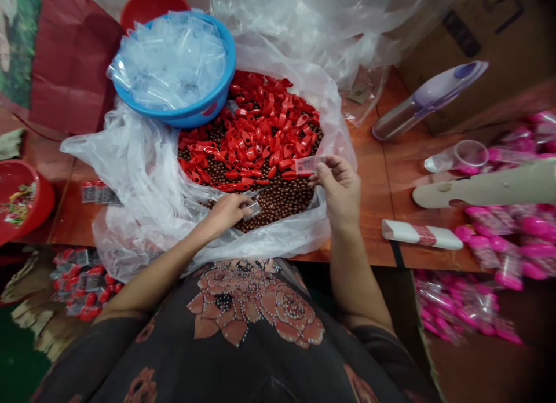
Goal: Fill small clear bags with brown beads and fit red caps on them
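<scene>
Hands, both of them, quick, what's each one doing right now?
Left hand: closed, holding a small clear plastic piece.
Right hand: closed, pinching another clear plastic piece.

Nothing can be read as words, numbers or a brand. At two o'clock, dark strokes [515,12] and a dark block [461,33] mark the cardboard box [508,61], too blurred to decipher. Toward three, the red band [424,235] on a white roll [398,231] is equally illegible.
</scene>
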{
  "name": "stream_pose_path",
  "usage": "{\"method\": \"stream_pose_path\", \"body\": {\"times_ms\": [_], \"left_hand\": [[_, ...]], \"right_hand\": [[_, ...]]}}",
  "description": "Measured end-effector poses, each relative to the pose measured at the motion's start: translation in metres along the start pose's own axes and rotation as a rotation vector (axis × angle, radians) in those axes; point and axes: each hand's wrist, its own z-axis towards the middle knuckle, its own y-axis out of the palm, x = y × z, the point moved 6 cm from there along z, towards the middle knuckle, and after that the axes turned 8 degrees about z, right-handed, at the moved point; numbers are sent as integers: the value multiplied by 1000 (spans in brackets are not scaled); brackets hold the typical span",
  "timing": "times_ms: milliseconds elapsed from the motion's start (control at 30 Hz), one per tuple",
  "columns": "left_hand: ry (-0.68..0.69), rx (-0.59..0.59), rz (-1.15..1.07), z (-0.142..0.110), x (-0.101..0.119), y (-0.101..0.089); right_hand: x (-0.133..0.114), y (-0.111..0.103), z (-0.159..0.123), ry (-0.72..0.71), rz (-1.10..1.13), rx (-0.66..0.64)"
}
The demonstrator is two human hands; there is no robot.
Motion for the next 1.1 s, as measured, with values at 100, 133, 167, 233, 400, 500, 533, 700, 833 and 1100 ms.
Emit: {"method": "stream_pose_path", "body": {"times_ms": [100,133,167,233,400,500,533,700,833,1100], "left_hand": [[-40,-14,56,11,3,12],[-40,-13,50,16,7,15],[-35,-12,33,21,11,18],[-22,-15,-3,32,21,25],[35,-45,19,54,41,42],[50,-50,-12,61,49,48],[50,-41,-31,62,51,50],[54,-3,-182,65,49,59],[54,-42,-433,68,43,72],[-22,-120,-758,70,40,79]], "right_hand": [[1,5,-6,3,-5,-10],[4,6,-10,9,-12,-2],[6,6,-13,16,-19,10],[10,2,-18,25,-23,39],[3,-19,-24,14,13,138],[0,-30,-24,-13,32,188],[0,-33,-24,-19,37,204],[5,-40,-23,-56,53,217],[2,-33,-19,-82,12,161],[7,-12,-1,-52,-30,58]]}}
